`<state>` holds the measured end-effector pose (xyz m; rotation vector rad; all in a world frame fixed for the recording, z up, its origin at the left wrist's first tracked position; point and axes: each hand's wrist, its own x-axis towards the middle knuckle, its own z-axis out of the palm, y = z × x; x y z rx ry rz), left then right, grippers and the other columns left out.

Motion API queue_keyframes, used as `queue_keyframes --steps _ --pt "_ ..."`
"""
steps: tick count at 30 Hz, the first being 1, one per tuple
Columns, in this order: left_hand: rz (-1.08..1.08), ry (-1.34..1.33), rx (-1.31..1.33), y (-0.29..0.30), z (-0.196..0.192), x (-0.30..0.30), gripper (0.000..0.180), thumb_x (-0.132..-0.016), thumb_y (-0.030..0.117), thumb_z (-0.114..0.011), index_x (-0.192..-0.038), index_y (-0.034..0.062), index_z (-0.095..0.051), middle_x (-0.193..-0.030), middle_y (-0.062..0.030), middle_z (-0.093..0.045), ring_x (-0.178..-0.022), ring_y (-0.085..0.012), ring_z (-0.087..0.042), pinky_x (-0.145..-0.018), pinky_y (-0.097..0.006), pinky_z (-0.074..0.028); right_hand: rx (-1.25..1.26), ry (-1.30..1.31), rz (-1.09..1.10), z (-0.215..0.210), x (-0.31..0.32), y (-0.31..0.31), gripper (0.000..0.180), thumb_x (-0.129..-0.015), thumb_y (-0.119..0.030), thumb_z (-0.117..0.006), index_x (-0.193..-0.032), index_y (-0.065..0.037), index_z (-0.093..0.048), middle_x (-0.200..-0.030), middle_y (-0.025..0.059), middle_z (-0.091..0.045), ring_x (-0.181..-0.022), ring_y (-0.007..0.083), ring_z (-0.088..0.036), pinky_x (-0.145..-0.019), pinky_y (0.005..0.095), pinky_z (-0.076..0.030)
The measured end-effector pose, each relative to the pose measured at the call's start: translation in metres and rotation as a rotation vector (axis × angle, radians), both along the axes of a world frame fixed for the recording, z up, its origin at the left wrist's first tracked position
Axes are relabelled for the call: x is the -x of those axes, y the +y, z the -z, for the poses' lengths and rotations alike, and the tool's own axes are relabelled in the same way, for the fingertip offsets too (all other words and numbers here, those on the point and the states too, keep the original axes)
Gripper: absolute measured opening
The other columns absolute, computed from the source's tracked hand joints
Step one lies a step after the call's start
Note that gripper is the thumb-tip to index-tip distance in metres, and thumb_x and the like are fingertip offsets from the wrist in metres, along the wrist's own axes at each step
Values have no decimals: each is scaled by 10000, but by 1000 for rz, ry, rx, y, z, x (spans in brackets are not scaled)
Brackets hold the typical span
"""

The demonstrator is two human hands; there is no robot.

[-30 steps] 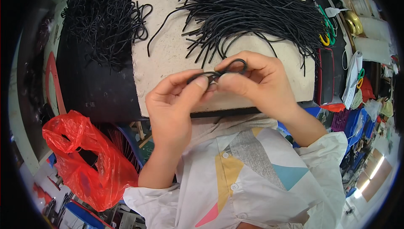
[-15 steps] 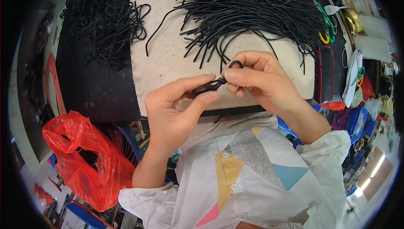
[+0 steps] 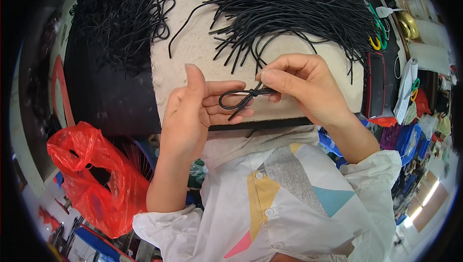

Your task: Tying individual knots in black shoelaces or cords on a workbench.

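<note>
A thin black cord (image 3: 227, 94), knotted into a bow with a loop on the left and a short cut end pointing down, hangs between my hands. My right hand (image 3: 299, 80) pinches the cord just right of the knot, thumb against fingers. Behind the loop my left hand (image 3: 193, 103) lies open, thumb raised and fingers stretched out under the bow. Whether those fingers touch the cord I cannot tell. Beyond my hands a big bundle of cut black cords (image 3: 289, 16) spreads over a cream board (image 3: 166, 76).
A tangled heap of black cords (image 3: 115, 21) lies at the far left. Scissors with green and yellow handles (image 3: 381, 38) and a dark, red-edged phone-like object (image 3: 375, 83) sit at the right. A red plastic bag (image 3: 103, 185) hangs at the lower left.
My left hand has let go of the cord's left loop and opened, thumb lifting away. The bow, bunched between both hands before, now shows its loop and end.
</note>
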<state>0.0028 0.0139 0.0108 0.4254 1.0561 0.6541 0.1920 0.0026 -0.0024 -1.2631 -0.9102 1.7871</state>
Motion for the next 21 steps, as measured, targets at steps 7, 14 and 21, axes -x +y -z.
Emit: queue_keyframes --steps 7,14,21 --pt "247 89 -275 -8 9 1 125 -818 40 -560 -871 -66 -602 -697 -112 -618 -583 -141 -593 -532 -213 -477 -52 -32 -105 -3 4 -6 112 -811 -101 -594 -831 5 -627 -727 8 -604 -678 40 -534 -598 194 -432" --pt "-124 1139 -1201 39 8 48 137 -763 32 -613 -892 -1 -640 -850 -82 -632 -749 -149 -571 -683 -237 -444 -1031 -1113 92 10 -32 43 135 -669 -115 -682 -797 -79 -660 -726 32 -567 -686 207 -526 -633 303 -430" --pt "-29 1205 -1373 38 -1 20 144 -718 -7 -645 -858 24 -657 -846 -94 -622 -760 -189 -591 -667 -261 -462 -1282 -1213 33 15 -29 63 104 -652 -121 -692 -745 -109 -650 -702 -24 -564 -685 158 -527 -672 285 -360"
